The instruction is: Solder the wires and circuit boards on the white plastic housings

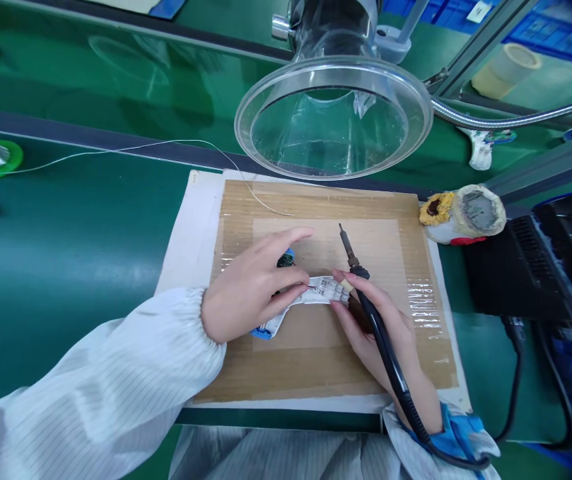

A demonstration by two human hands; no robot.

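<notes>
My left hand point(249, 290) grips a small white printed strip point(321, 292) with blue at its lower end. A dark green and blue piece point(286, 260) shows between the fingers, partly hidden, and I cannot tell what it is. My right hand point(373, 330) holds a black-handled soldering iron point(386, 347) like a pen, its metal tip point(341, 233) pointing away from me and clear of the strip. The right fingertips sit close to the strip's end. A thin solder wire point(246, 180) runs over the tape-covered cardboard board point(316, 370), ending near my left hand.
A clear round fume hood point(333, 117) hangs above the board. To the right stand a brass-wool tip cleaner point(461, 213) and a black soldering station point(526, 273) with cables. A tape roll point(506, 70) lies at the back right on the green bench mat point(66, 267).
</notes>
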